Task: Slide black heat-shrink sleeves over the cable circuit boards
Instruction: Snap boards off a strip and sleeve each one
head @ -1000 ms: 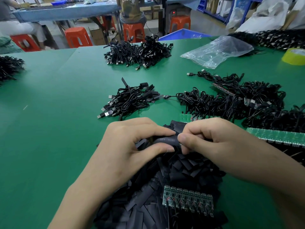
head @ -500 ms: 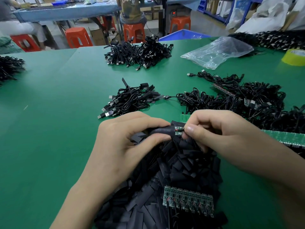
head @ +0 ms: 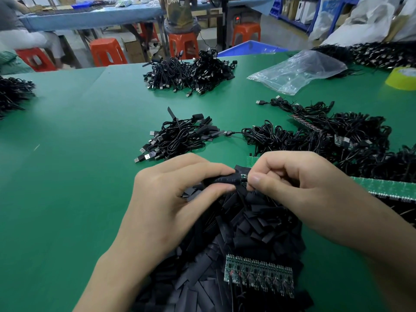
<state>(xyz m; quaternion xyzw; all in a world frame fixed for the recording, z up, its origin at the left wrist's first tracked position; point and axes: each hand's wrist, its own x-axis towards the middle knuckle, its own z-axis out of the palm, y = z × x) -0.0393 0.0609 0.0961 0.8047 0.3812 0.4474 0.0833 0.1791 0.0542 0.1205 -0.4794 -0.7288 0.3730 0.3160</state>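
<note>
Where the sleeve sits: your black heat-shrink sleeve (head: 225,180) lies crosswise between your two hands, above the loose heap, with a sliver of green circuit board (head: 243,176) showing at its right mouth.
Left hand: your left hand (head: 177,199) pinches the sleeve between thumb and forefinger, likely to keep the tube steady and in line.
Right hand: your right hand (head: 292,185) is curled, thumb and fingers seemingly pinching the cable (head: 245,180) right at the sleeve's mouth, placed to feed the board in.
Progress: judging by how little board shows, the sleeve is nearly on.
Beneath the grip: spare sleeves (head: 258,217) are heaped directly under, so the next one is in reach.
Nearer you: a strip of boards (head: 258,275) rests on that heap.
Beyond the grip: a sleeved bundle (head: 180,136) lies far-left and a bare tangle (head: 315,140) far-right, apart, probably to keep done from undone.
</note>
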